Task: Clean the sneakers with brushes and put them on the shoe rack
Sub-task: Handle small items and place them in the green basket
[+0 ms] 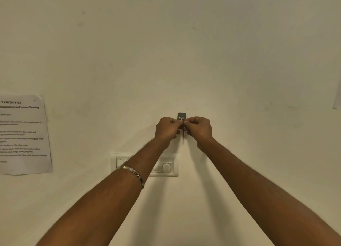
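At far left we see a printed sheet [23,135] taped to the cream wall [184,51]. Further right, a switch plate [167,165] sits behind our left forearm, which wears a metal bangle [133,174]. Our left hand [167,128] and right hand [199,128] meet at a small dark wall hook [181,116], each grip curled, fingertips pinching something thin and dark, perhaps a cord, hanging there. No sneakers or brushes are in view.
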